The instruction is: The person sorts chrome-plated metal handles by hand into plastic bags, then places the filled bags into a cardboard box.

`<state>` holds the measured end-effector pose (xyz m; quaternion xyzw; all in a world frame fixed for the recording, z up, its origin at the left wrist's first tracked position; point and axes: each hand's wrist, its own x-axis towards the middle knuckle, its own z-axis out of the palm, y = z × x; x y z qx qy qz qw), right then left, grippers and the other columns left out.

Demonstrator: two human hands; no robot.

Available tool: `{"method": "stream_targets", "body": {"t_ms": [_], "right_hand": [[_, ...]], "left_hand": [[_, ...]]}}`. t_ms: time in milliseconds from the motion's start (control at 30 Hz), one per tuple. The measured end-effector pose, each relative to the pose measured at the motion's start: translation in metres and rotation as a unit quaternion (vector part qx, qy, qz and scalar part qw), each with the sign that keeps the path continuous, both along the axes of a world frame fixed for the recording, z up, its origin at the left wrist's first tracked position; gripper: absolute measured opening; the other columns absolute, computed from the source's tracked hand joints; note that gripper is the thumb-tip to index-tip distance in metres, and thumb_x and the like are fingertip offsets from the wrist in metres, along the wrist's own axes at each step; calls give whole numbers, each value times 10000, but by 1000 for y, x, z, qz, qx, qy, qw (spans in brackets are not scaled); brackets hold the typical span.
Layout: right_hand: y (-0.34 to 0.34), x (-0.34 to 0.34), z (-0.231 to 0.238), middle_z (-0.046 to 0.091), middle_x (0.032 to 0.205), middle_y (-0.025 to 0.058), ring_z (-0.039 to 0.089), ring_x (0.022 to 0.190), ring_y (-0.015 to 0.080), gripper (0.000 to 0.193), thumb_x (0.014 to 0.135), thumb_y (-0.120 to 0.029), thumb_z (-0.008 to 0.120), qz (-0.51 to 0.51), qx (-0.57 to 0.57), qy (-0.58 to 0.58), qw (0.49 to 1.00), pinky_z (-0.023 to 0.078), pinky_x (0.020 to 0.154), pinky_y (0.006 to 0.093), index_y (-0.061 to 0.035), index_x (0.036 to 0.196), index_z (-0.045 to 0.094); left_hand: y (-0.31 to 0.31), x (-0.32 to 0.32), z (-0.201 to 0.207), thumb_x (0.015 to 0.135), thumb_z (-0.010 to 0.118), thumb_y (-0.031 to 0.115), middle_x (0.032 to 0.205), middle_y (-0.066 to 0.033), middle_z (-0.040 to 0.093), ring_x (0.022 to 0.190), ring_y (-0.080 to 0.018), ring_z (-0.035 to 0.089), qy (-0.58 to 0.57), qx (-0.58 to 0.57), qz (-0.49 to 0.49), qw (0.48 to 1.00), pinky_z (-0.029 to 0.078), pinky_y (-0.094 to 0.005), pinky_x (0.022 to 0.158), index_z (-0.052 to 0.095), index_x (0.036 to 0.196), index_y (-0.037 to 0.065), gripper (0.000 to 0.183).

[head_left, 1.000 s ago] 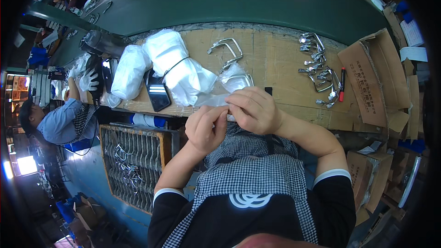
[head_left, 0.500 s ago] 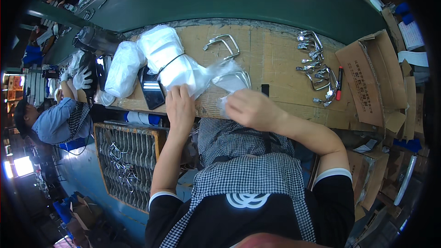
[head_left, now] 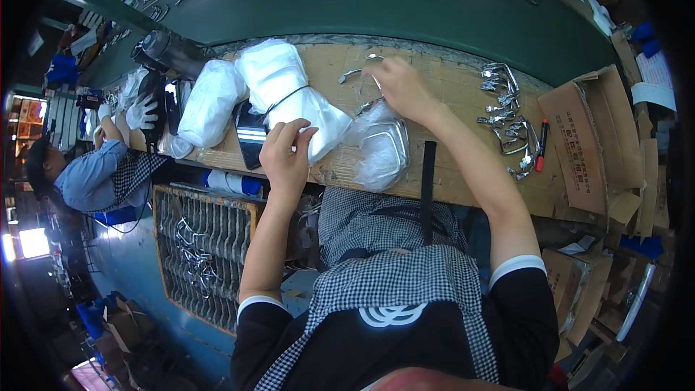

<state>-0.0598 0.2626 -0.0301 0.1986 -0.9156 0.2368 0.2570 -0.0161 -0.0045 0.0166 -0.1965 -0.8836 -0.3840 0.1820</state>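
Over the far side of the cardboard-covered bench, my right hand point(head_left: 402, 91) has its fingers closed on a bent chrome handle point(head_left: 350, 76), partly hidden by the hand. My left hand point(head_left: 284, 159) is curled with thumb and fingertips pinched together, beside a stack of clear plastic bags point(head_left: 279, 76) tied with a dark band. Whatever that pinch may contain is too small to make out. Between my hands lies another chrome handle wrapped in a clear plastic bag point(head_left: 382, 152), touched by neither hand.
Several chrome handles point(head_left: 507, 116) lie at right beside a red-and-black marker point(head_left: 541, 146) and an open cardboard box point(head_left: 588, 141). A phone point(head_left: 250, 137) and a white plastic bundle point(head_left: 211, 105) are at left. Beyond runs a green conveyor point(head_left: 347, 7). A co-worker point(head_left: 94, 166) sits far left.
My right hand has left the bagged handle and reached away to the unwrapped one. The bagged handle now rests on the bench. My left hand has come off the bag stack's lower edge.
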Motion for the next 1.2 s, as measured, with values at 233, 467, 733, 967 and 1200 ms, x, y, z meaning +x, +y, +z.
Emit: {"method": "stream_targets", "body": {"t_ms": [233,467,733,967,1200], "right_hand": [[-16,40,97,654,729,61,638,637,103,138,947,-152,614,100,-555,-322,761,484,487,255,-16,925,616],[-60,92,98,670,857,97,658,677,123,103,964,-101,574,75,-617,-287,729,500,508,238,-4,945,544],[-55,121,65,663,1082,197,672,974,328,176,791,-48,675,103,-64,239,963,560,749,353,-12,916,557],[-36,127,66,628,974,124,634,857,278,166,713,-97,711,110,54,60,991,523,693,343,-19,817,608],[-35,61,49,646,898,147,633,888,310,116,840,-68,646,97,-121,-142,978,511,747,409,1,933,652]], "left_hand": [[10,1,10,848,698,-7,733,-90,609,640,-208,582,-5,113,-54,992,445,-296,596,656,883,-9,55],[33,25,34,888,667,-17,710,-82,616,587,-128,565,-10,183,-71,981,450,-256,571,633,870,-25,39],[61,72,48,930,632,11,718,-43,639,593,-71,560,-35,202,-67,977,443,-224,540,623,872,-10,62],[28,24,29,720,809,128,1055,-146,597,950,-297,596,114,-66,1,991,474,-427,778,585,1104,0,463],[8,-2,-19,826,690,131,917,-147,648,812,-354,635,-53,-239,-44,969,497,-434,677,624,1010,39,216]]}}
